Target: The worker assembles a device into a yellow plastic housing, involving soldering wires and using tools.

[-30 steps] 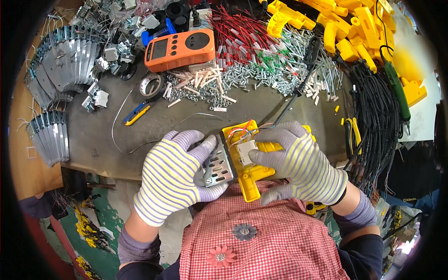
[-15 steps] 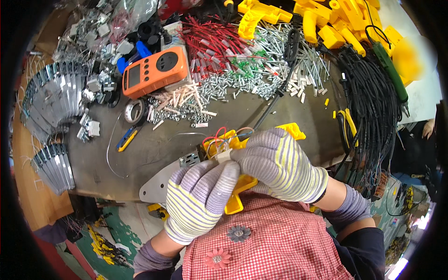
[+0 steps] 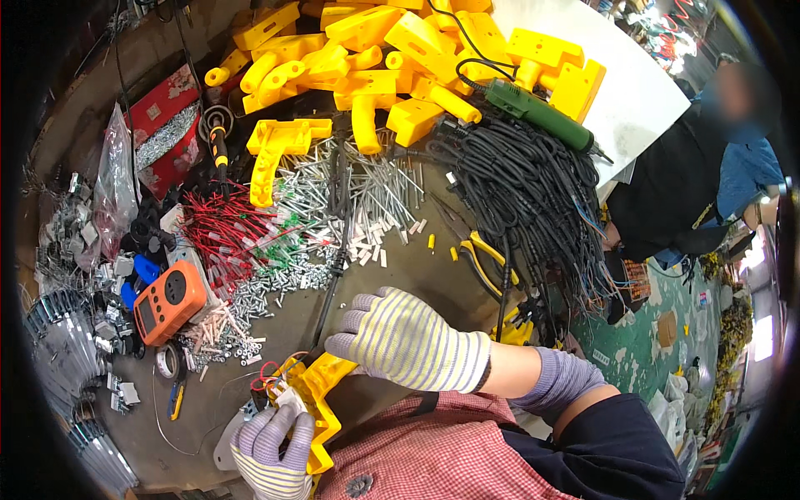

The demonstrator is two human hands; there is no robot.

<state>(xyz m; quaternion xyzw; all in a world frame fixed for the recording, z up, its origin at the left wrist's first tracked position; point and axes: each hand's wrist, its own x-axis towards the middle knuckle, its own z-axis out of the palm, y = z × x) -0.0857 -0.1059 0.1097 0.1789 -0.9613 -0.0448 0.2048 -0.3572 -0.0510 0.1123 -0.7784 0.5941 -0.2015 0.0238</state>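
Note:
My left hand (image 3: 273,454), in a striped knit glove, is closed on a yellow plastic housing (image 3: 321,408) at the table's near edge. Its fingertips press a small white block (image 3: 289,398) in the housing. Thin red and blue wires (image 3: 265,379) loop out beside the block. A grey metal plate (image 3: 225,446) juts out to the left of that hand. My right hand (image 3: 417,343), gloved too, is above the housing's far end, apart from the left one. Its fingers are curled, with the tips partly hidden, near a black cord (image 3: 327,304) that runs to the housing.
Pliers (image 3: 479,262) and a bundle of black cables (image 3: 517,183) lie to the right. Behind are yellow housings (image 3: 367,92), a green power screwdriver (image 3: 542,112) and long screws (image 3: 375,187). An orange meter (image 3: 169,302) stands left. A person (image 3: 692,175) is at the far right.
The view has swung to the right. My right hand has left the white block and moved away from my left hand, which still holds the housing.

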